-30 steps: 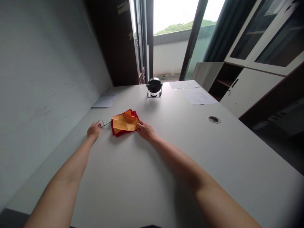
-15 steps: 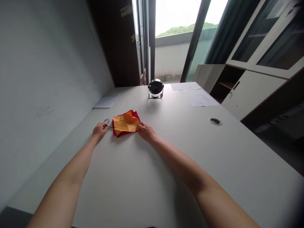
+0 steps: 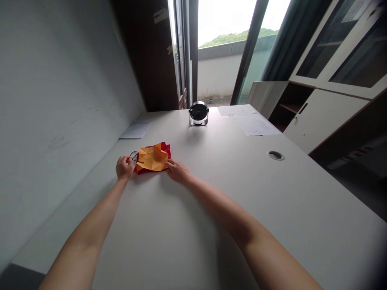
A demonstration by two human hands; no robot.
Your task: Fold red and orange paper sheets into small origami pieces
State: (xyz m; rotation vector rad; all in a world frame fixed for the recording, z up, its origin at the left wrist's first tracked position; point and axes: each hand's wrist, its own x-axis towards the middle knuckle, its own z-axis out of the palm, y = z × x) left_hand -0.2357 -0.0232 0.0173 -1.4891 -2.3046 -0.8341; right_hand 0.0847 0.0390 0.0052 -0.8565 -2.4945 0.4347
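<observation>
A creased orange sheet of paper (image 3: pixel 152 158) lies on top of red paper (image 3: pixel 167 148), whose jagged edges stick out around it. From the orange sheet's left part a thin black cord (image 3: pixel 134 153) runs out and curls into a loop. My left hand (image 3: pixel 124 166) is closed at the left edge of the papers with its fingertips pinching the cord. My right hand (image 3: pixel 177 170) grips the lower right corner of the papers between thumb and fingers; the thumb's exact contact is hidden.
A round black device on a metal stand (image 3: pixel 198 113) stands at the far end of the white table (image 3: pixel 169 229). Paper sheets lie at the back right (image 3: pixel 256 124) and back left (image 3: pixel 136 129). A cable hole (image 3: pixel 275 155) is at the right. A wall (image 3: pixel 60 100) borders the left side.
The orange and red papers have shifted left, and my right hand has moved left with them. My left hand has turned and is now closer to the papers' left edge, with less cord stretched between.
</observation>
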